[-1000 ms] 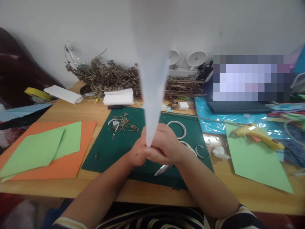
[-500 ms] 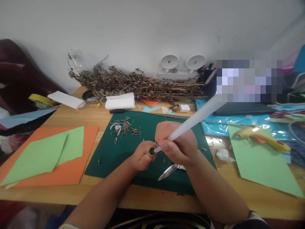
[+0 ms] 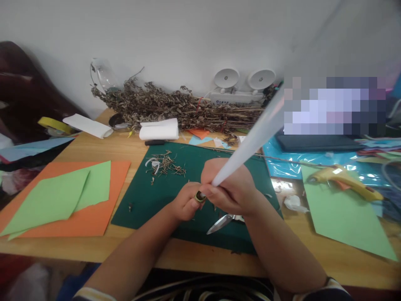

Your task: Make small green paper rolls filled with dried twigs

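My right hand is closed around the narrow tip of a long white paper cone that slants up toward the upper right. My left hand is closed on a small green tape roll, held against the cone's tip. Both hands hover over a dark green cutting mat. Scissors lie on the mat just below my right hand.
Green and orange paper sheets lie at left, another green sheet and a yellow glue gun at right. Dried branches line the wall, with white paper rolls in front and twig scraps on the mat.
The cone swung from pointing straight up at the camera to slanting up and right. My hands parted slightly, revealing the green tape roll in the left hand.
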Action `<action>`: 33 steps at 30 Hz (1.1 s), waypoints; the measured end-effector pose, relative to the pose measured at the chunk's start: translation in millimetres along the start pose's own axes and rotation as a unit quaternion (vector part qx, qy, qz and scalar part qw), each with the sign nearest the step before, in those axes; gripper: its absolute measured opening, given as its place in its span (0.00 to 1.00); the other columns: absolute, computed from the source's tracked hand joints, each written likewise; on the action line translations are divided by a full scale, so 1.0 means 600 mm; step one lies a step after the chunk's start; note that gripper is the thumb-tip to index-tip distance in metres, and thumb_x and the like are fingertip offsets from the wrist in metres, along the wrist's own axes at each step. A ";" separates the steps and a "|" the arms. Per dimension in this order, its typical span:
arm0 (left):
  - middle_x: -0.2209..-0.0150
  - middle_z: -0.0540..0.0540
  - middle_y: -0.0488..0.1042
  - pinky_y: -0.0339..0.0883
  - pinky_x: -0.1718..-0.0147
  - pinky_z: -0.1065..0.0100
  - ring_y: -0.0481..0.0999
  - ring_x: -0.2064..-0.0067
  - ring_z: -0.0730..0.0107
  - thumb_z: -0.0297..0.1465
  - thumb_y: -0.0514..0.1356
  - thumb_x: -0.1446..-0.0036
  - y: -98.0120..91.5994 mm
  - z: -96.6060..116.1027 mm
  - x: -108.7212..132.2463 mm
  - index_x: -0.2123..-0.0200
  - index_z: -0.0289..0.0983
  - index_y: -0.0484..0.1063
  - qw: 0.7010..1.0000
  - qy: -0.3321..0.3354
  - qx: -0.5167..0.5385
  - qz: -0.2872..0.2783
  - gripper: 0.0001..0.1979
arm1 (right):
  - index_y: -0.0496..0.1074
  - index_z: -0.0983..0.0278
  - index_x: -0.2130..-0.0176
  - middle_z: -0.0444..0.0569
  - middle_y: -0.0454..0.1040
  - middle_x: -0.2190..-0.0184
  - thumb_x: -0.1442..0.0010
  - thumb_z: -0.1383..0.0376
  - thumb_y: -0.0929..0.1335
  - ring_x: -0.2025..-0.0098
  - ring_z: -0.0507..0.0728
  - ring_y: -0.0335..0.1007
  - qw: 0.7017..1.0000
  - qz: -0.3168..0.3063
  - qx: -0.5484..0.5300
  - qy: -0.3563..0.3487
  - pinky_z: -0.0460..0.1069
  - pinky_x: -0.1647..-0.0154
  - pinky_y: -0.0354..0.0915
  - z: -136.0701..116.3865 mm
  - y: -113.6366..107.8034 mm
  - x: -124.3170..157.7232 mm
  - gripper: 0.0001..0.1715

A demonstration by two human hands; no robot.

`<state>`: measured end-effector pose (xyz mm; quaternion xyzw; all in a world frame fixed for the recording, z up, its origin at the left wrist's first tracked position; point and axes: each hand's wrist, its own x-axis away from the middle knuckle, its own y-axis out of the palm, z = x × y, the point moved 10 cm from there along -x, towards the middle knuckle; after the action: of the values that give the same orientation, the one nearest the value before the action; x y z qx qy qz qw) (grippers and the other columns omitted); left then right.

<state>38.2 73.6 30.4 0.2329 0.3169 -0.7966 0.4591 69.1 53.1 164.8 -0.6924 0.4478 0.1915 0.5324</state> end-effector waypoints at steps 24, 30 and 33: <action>0.84 0.49 0.61 0.61 0.77 0.69 0.64 0.79 0.72 0.46 0.39 0.45 0.005 0.032 -0.023 0.81 0.37 0.57 1.000 0.014 0.009 -0.027 0.23 | 0.59 0.65 0.79 0.41 0.60 0.84 0.44 0.65 0.60 0.81 0.47 0.58 0.970 0.168 -0.176 -0.025 0.44 0.79 0.57 0.012 -0.030 0.020 0.13; 0.85 0.51 0.61 0.62 0.77 0.69 0.63 0.79 0.72 0.48 0.39 0.46 0.002 -0.003 -0.005 0.82 0.37 0.58 0.999 -0.035 -0.014 -0.003 0.25 | 0.58 0.65 0.80 0.42 0.60 0.85 0.43 0.64 0.58 0.81 0.47 0.58 0.989 0.073 -0.125 -0.039 0.44 0.80 0.57 -0.001 0.003 0.008 0.16; 0.85 0.50 0.61 0.62 0.77 0.69 0.64 0.79 0.72 0.48 0.38 0.46 0.001 0.007 -0.011 0.83 0.37 0.58 0.999 -0.031 -0.011 -0.007 0.25 | 0.59 0.65 0.79 0.42 0.60 0.85 0.44 0.64 0.59 0.80 0.47 0.58 0.986 0.097 -0.129 -0.042 0.44 0.79 0.57 0.000 -0.009 0.011 0.14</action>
<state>41.5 74.1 37.3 0.2013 0.3126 -0.8031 0.4657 77.0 50.7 163.2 -0.7002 0.4616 0.3268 0.4356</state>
